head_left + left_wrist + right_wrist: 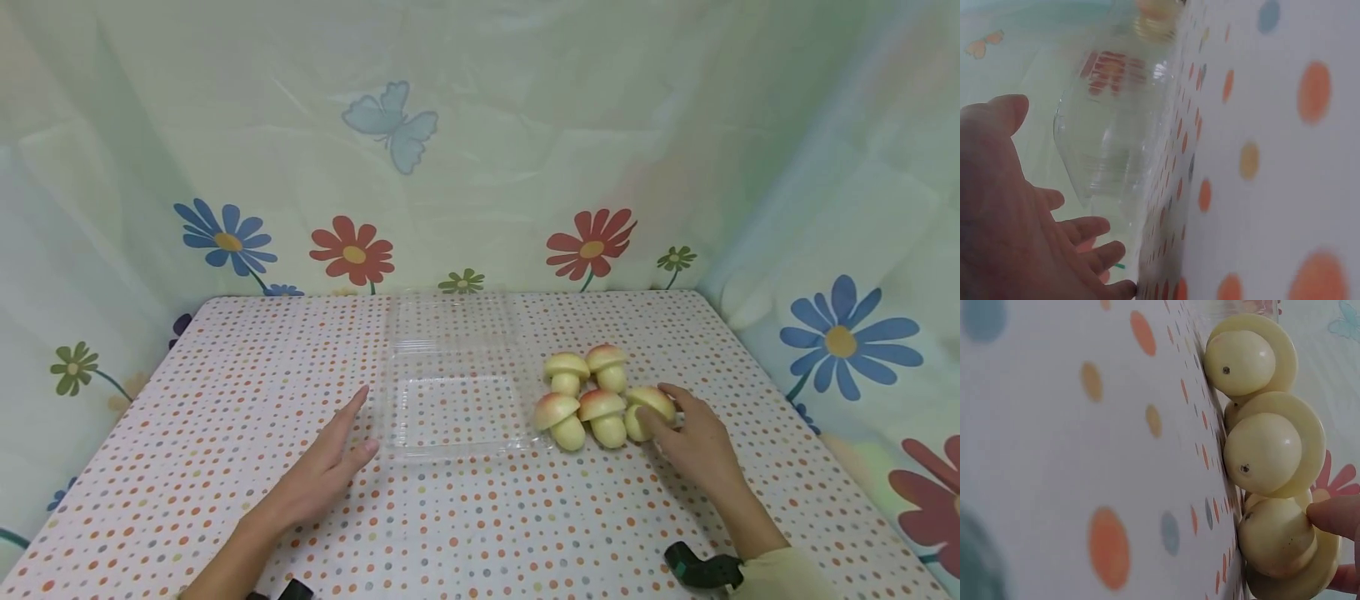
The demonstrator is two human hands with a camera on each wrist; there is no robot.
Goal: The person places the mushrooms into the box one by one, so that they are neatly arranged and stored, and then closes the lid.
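Observation:
My right hand [699, 442] is at the rightmost toy mushroom [654, 403], its thumb against the pale stem and its fingers around the far side of the cap. In the right wrist view this mushroom [1275, 540] lies on its side on the table, pinched between thumb and fingers. Several more toy mushrooms [602, 404], cream with reddish caps, lie close together to its left. My left hand [322, 475] is held with fingers extended and thumb apart, holding nothing. Just right of its fingertips sits a clear plastic box [457, 454], its lid folded back.
A white tablecloth [465, 533] with coloured dots covers the table. Behind it and at both sides hangs a pale curtain [495, 150] printed with flowers and a butterfly. The leftmost mushrooms lie right at the box's right edge.

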